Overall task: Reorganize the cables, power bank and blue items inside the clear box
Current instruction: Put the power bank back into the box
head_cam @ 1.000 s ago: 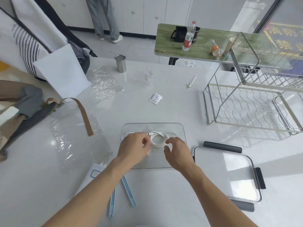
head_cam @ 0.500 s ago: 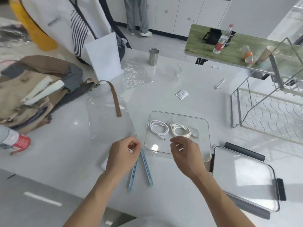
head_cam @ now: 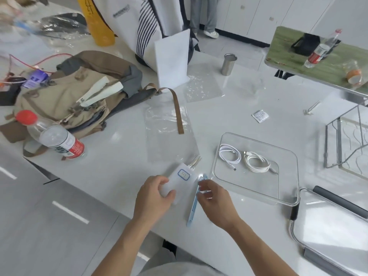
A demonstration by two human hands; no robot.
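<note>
1. A glossy white table [head_cam: 123,148] is seen across most of the view, with daylight reflected in its top.
2. A grey floor [head_cam: 29,216] with short white marks is shown beyond the table's near-left edge.
3. White cabinet doors [head_cam: 258,14] are set along the far wall.
4. A green-topped side table [head_cam: 294,60] is placed beyond the far-right corner.

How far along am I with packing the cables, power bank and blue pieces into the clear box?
Partway. Done: two coiled white cables lie inside the clear box. In hand: your left hand grips the white power bank, which is outside the box, while your right hand pinches the blue strips beside it. Left: both go into the box. The lid lies off to its right.
</note>
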